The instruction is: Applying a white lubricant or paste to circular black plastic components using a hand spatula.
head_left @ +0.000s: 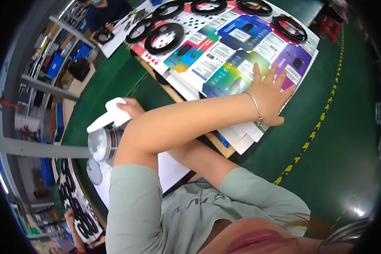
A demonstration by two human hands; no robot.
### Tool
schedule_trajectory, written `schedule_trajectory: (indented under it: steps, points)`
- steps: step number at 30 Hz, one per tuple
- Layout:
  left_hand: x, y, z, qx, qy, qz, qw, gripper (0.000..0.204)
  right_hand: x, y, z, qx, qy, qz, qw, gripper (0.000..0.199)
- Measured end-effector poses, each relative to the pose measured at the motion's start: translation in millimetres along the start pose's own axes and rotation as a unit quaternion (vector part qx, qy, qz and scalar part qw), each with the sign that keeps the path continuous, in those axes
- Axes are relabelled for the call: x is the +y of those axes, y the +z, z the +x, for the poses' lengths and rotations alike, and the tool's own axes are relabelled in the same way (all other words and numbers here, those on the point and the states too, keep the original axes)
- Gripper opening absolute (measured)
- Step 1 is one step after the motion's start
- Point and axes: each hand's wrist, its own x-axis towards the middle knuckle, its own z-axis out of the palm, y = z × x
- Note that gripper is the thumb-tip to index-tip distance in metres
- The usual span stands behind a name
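Jar (102, 143): one, open, round, shiny wall, held white paste or cream, hard to tell which. It sat at the green table's (114, 80) near left edge, just below your right hand (132, 108). One round lid-like disc (94, 171) lay beside it.

Your arms were crossed. The right hand was closed around a white cloth (113, 113) over the jar, its fingers mostly hidden by the cloth. Your left hand (269, 96) lay flat with fingers spread on the printed colour sheets (224, 46), gripping nothing.

Black rings (164, 37) on the sheets: six counted, the top ones cut off by the frame. There were more rings at lower left (78, 211), too blurred to count. Your forearm hid the sheets' near edge.
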Motion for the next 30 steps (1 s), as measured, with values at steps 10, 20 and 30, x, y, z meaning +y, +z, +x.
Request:
schedule_trajectory:
  steps: [10, 20, 30]
  points:
    - [3.2, 4.6, -10.9, 0.010, -0.030, -0.028, 0.999, 0.068, -18.9, 9.9, -9.6, -0.012, 0.011, 0.017, 1.000, 0.026]
    - [4.9, 4.5, -16.2, 0.017, -0.019, -0.038, 0.999, 0.069, -21.2, 5.1, -6.9, -0.009, 0.010, 0.035, 0.999, 0.025]
    - [-4.0, 1.2, -26.9, 0.038, -0.026, -0.009, 0.999, 0.069, -11.1, 16.0, -6.4, 0.008, 0.014, 0.035, 0.999, 0.023]
